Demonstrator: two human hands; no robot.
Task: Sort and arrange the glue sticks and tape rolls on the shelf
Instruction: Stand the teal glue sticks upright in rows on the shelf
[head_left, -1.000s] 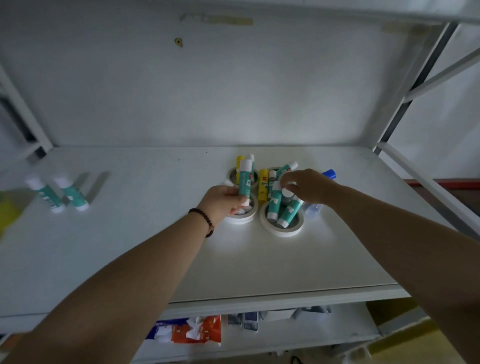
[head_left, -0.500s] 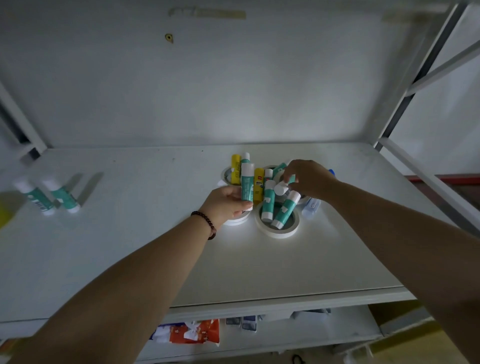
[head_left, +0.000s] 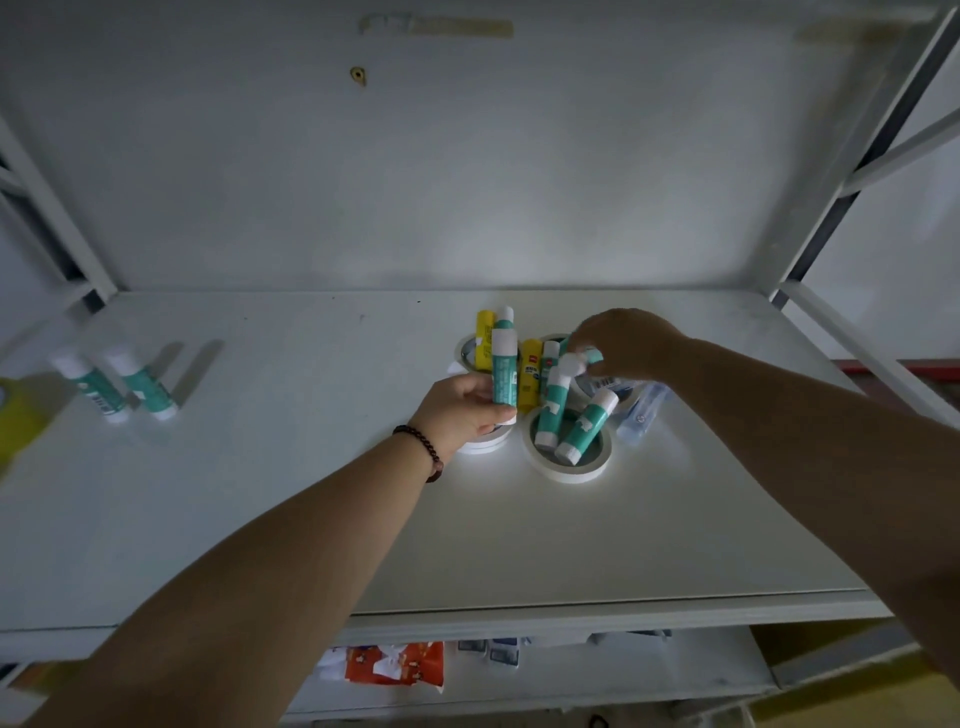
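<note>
Head view: left hand (head_left: 464, 410) grips one upright teal glue stick (head_left: 504, 376) mid-shelf (head_left: 311, 467); right hand (head_left: 626, 343) pinches another stick (head_left: 582, 358). Two cylinders lean inside the near flat white tape ring (head_left: 566, 470); two stand far left (head_left: 119, 382).

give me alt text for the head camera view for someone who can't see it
Two bare hands work at a cluster of glue sticks standing in tape rolls on a white shelf: the left hand grips an upright teal stick, the right hand pinches another. Two more teal sticks stand far left.
</note>
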